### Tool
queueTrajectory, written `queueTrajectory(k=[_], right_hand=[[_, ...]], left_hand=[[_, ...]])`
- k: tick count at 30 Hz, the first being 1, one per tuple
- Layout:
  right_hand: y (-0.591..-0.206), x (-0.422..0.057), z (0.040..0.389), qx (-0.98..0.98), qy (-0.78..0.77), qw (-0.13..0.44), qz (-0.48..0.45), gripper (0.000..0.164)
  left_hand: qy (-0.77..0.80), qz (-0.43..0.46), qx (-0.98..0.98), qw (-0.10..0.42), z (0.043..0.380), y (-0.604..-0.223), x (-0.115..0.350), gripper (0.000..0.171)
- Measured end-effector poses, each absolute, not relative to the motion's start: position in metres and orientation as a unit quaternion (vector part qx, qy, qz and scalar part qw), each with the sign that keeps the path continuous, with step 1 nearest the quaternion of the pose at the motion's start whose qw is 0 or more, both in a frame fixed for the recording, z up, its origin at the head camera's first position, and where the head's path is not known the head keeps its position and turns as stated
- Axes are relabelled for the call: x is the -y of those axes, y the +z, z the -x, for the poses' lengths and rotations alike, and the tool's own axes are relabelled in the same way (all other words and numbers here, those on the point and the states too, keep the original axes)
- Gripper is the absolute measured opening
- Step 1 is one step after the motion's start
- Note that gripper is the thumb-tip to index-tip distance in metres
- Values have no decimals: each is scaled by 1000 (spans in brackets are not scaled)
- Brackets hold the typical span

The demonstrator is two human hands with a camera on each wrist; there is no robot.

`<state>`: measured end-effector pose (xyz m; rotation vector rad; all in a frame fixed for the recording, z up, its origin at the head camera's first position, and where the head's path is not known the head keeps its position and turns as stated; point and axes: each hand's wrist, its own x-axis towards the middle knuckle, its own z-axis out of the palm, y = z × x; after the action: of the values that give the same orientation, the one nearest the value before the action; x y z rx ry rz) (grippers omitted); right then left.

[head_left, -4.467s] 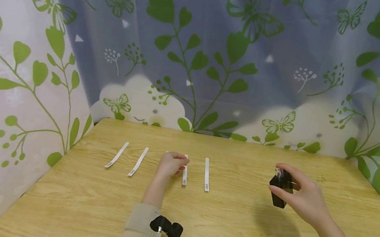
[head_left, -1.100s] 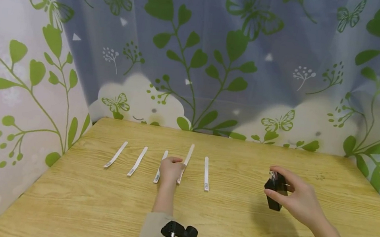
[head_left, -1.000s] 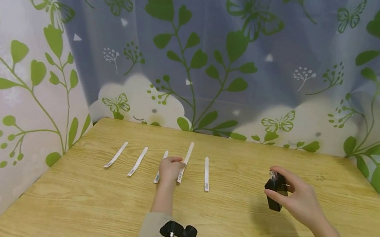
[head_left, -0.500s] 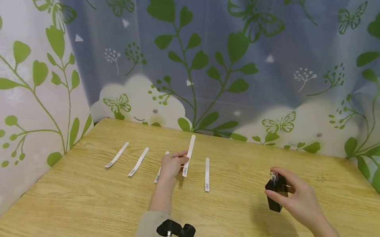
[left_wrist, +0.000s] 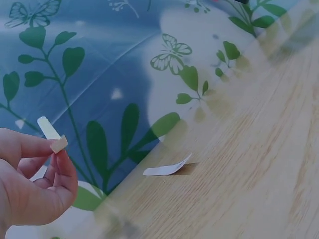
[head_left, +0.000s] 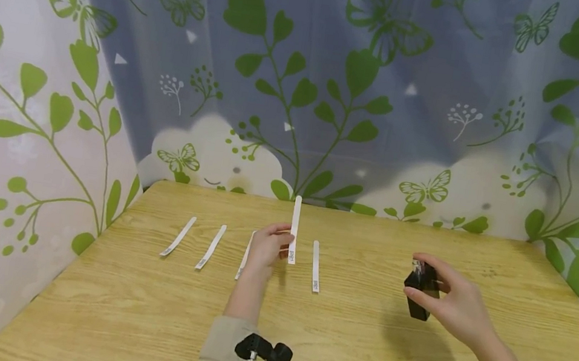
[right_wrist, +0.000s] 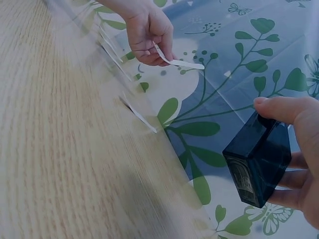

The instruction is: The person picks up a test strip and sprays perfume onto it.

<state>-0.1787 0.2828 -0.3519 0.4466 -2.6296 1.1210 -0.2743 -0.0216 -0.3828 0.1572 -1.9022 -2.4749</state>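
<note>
My left hand [head_left: 264, 250] pinches a white paper test strip [head_left: 296, 221] between thumb and fingers, raised off the table and upright. In the left wrist view the strip [left_wrist: 49, 128] is bent near the fingertips. Small dark print marks its lower end. At the right, my right hand [head_left: 465, 304] grips a black perfume bottle [head_left: 419, 298] above the table, with the index finger on its top. The right wrist view shows the bottle's glossy faces [right_wrist: 256, 159]. Just right of the left hand lies another strip [head_left: 315, 266]; a strip [head_left: 243, 263] beneath the hand is partly hidden.
Two more white strips, one at far left [head_left: 179, 236] and one beside it [head_left: 211, 247], lie on the wooden table [head_left: 344, 346]. A leaf-patterned curtain [head_left: 302, 84] hangs behind the table. A black wrist camera [head_left: 264, 351] sits on the left sleeve.
My left hand has taken hold of the fourth strip from the left and lifted it off the table, tilting it upright. The right hand with the perfume bottle has barely moved.
</note>
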Motion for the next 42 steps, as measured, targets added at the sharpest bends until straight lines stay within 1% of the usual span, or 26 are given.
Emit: queueTrajectory(k=[14,21,26,42], right_hand=[[-342,-277,184,898,384,154,-150,59],[-335,-271,186,902,380,145,-143,60],[-332,-266,190,903,362,172,-153,59],[-321,-258,197,900,309,250,-181,54]], left_hand=[[-783,-22,622,-24,270,-377,11,30],[-777,-11,628,-32,269,-373,6,32],[-763,6,645,-46,267,-372,4,31],[-744,29,665,-60,265,-373,4,26]])
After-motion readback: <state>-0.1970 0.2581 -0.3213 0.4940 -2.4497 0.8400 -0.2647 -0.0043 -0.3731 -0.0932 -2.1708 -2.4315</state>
